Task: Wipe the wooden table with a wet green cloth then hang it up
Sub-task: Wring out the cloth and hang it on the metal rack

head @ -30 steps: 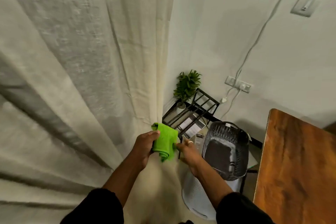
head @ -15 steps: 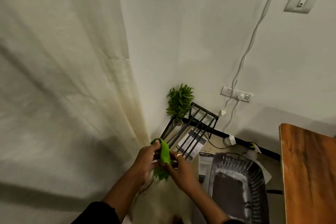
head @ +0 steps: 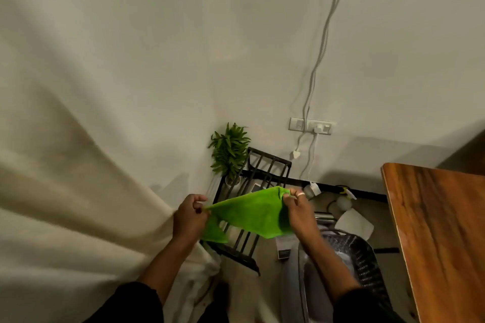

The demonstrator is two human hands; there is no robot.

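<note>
A pale wall (head: 183, 47) fills most of the view, with a cream curtain (head: 65, 204) bunched along the left side. At the right edge is a corner of the wooden table (head: 441, 231), well apart from the hands. Below the wall stands a black metal rack (head: 265, 168) with slatted bars, a small green potted plant (head: 229, 151) just beside it, and a dark woven basket (head: 359, 257) lower right.

Over the rack, both hands hold the green cloth (head: 252, 211) stretched out between them. The left hand (head: 190, 217) pinches one corner between thumb and fingers; the right hand (head: 298, 208) pinches the opposite upper corner. The cloth sags in the middle and a loose flap droops below the left hand, so it looks soft, limp and light, perhaps a little heavier from damp. Corners or the top edge seem the best hold, keeping it spread for draping over a bar.
</note>
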